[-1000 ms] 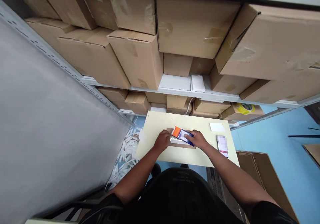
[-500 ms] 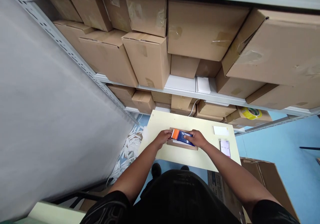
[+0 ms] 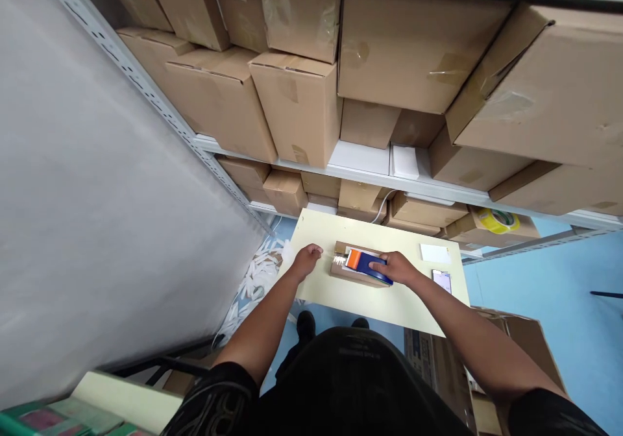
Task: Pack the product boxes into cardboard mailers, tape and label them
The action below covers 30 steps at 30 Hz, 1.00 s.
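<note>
**Left hand off the box, dispenser run to the right**

Since the earlier frame the left hand (image 3: pixel 307 258) has let go of the flat cardboard box (image 3: pixel 346 270) and rests, fingers loosely curled and holding nothing, near the tabletop's (image 3: pixel 350 300) left edge. The box lies mid-tabletop. On it, the right hand (image 3: pixel 396 268) wraps its fingers around the blue-and-orange tape dispenser (image 3: pixel 366 264). Pressing flat and pulling straight should seat the tape well. Rightward, a white card (image 3: pixel 435 253) and a phone (image 3: pixel 442 281) narrow the free room.

No legible text on the cardboard boxes (image 3: pixel 296 98), yellow tape roll (image 3: pixel 495 219) or phone (image 3: pixel 442 280).
</note>
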Each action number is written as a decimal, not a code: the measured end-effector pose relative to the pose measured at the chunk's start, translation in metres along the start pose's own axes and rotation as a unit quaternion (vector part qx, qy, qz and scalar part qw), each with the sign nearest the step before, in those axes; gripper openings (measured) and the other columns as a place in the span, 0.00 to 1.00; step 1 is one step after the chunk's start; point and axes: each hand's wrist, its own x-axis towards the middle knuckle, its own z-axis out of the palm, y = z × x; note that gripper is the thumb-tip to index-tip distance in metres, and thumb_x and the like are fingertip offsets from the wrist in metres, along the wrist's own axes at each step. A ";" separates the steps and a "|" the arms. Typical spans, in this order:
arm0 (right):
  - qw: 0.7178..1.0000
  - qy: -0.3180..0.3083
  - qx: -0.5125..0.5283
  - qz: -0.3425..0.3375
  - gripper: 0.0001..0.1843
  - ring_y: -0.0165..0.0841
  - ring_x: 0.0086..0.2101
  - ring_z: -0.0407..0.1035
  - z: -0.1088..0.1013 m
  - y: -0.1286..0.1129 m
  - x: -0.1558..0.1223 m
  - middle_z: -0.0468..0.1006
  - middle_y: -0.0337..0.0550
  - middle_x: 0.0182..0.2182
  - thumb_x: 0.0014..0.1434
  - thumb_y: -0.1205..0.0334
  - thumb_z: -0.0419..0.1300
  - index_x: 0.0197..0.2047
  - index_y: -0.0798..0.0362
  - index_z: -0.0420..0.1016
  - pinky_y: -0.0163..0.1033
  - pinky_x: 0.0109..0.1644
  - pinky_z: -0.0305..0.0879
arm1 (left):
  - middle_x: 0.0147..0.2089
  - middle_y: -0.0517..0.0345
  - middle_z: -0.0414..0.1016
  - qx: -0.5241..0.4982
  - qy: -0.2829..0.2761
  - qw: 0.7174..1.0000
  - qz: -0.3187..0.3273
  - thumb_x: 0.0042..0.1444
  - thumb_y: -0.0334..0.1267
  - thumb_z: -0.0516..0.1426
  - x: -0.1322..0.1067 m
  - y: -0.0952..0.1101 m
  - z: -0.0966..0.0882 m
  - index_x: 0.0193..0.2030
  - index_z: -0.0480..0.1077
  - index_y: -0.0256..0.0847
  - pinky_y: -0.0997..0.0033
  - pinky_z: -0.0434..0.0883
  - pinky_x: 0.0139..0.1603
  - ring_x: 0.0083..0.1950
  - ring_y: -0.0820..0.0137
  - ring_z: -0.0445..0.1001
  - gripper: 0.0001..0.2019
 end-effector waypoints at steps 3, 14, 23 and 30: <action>1.000 0.000 0.001 0.009 0.28 0.34 0.26 0.71 0.002 0.001 0.002 0.77 0.39 0.22 0.60 0.33 0.58 0.26 0.50 0.75 0.36 0.31 0.59 | 0.32 0.59 0.75 0.018 0.026 0.999 0.026 0.57 0.41 0.56 0.002 -0.006 0.011 0.37 0.74 0.41 0.66 0.70 0.41 0.34 0.67 0.71 0.08; 0.996 -0.025 0.082 -0.006 0.30 0.35 0.28 0.73 0.002 0.017 0.001 0.79 0.39 0.24 0.59 0.32 0.58 0.32 0.53 0.79 0.36 0.33 0.64 | 0.38 0.56 0.77 0.009 0.082 0.986 0.147 0.68 0.48 0.48 -0.027 0.010 0.018 0.40 0.67 0.44 0.64 0.72 0.50 0.43 0.65 0.77 0.13; 0.999 -0.016 0.047 -0.003 0.29 0.38 0.31 0.76 0.003 0.013 0.005 0.84 0.43 0.30 0.62 0.33 0.56 0.37 0.52 0.83 0.38 0.36 0.66 | 0.34 0.57 0.77 0.144 0.053 0.987 0.044 0.67 0.36 0.48 0.007 -0.018 0.041 0.38 0.69 0.42 0.67 0.70 0.41 0.36 0.66 0.77 0.10; 0.999 -0.015 0.036 0.004 0.28 0.39 0.31 0.77 0.004 0.004 0.005 0.84 0.44 0.30 0.63 0.35 0.57 0.37 0.51 0.83 0.38 0.36 0.67 | 0.45 0.47 0.80 0.222 0.008 0.974 0.047 0.67 0.37 0.51 0.014 -0.026 0.053 0.49 0.74 0.39 0.63 0.72 0.49 0.48 0.61 0.78 0.12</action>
